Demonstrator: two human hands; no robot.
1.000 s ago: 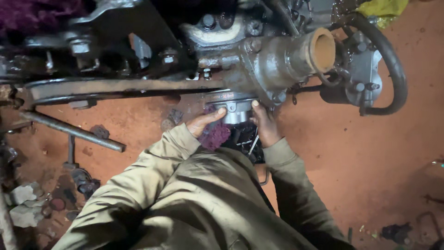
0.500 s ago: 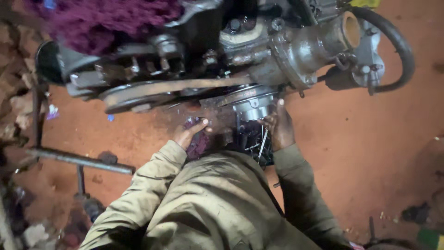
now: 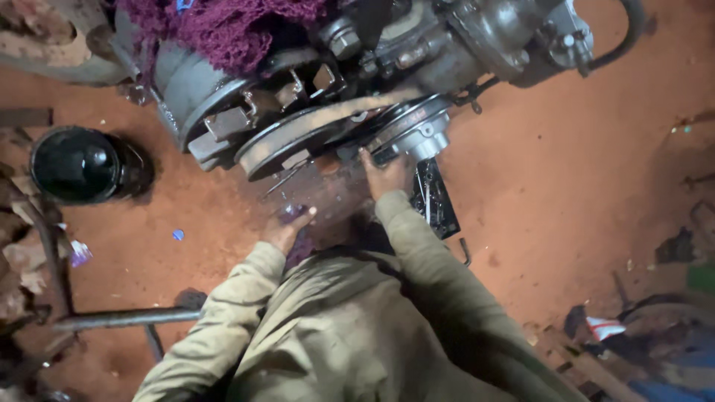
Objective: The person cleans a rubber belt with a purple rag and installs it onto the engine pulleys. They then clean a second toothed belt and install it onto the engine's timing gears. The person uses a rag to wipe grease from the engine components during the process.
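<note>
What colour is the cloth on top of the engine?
Dark purple cloth, seen in the head view.

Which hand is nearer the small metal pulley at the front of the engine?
Right. The right hand reaches up just below and left of the small metal pulley, about touching it. The left hand is lower and farther left, holding a purple rag.

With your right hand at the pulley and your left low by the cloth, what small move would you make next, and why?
Probably bring the left hand up to the belt: the right hand alone touches the pulley, while the left rests low on the purple cloth.
</note>
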